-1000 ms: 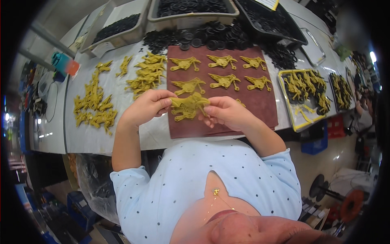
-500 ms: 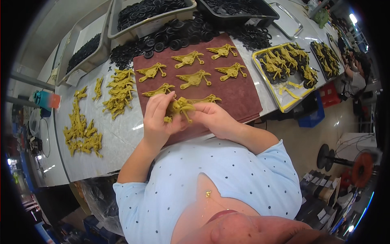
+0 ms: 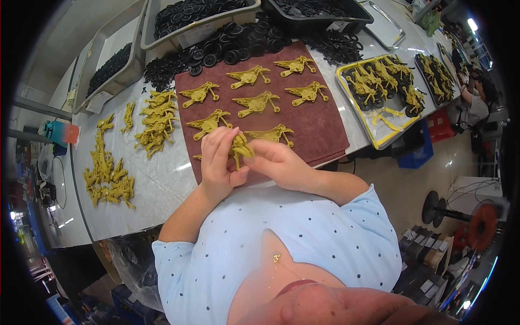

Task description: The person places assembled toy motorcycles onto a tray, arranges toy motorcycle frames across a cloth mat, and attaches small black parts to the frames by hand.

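Note:
Close in front of my chest, both hands hold one yellow plastic toy motorcycle frame [image 3: 241, 145]. My left hand [image 3: 218, 165] is closed around its left side, fingers raised and thumb underneath. My right hand [image 3: 279, 167] pinches it from the right; the fingertips partly hide the piece. Beyond them, several like frames [image 3: 256, 103] lie spaced in rows on a dark red cloth [image 3: 325, 127]. One frame at the cloth's near left is mostly covered by my left hand.
Loose yellow frames are heaped [image 3: 157, 124] left of the cloth, with another pile [image 3: 111, 181] farther left. Black wheels [image 3: 227, 49] lie behind it, near grey bins [image 3: 201, 33] and a black bin [image 3: 325, 23]. A yellow-rimmed tray [image 3: 377, 142] at right holds frames with wheels.
Both hands have drawn slightly nearer my body with the frame, which has turned more upright. The frames just beyond my hands show more fully.

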A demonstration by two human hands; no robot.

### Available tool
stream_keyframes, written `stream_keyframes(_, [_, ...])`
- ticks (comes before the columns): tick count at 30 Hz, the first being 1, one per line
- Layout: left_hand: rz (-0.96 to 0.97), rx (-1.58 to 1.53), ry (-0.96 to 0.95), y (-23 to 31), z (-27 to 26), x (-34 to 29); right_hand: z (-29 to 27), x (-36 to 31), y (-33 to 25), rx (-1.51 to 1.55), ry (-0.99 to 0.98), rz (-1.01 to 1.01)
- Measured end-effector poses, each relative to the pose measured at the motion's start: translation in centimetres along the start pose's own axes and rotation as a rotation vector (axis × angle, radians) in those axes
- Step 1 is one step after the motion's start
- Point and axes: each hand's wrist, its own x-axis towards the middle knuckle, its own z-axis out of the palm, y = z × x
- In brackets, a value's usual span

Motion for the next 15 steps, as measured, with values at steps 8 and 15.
stream_keyframes(8, [0.049,-0.033,0.066,0.4,0.0,0.8,0.2,-0.5,-1.2,-0.226,0.036,-0.059])
stream_keyframes(15, [-0.430,-0.096,0.587,-6.1,-7.5,1.4,-6.9,-3.8,-2.1,0.149,0.369,-0.032])
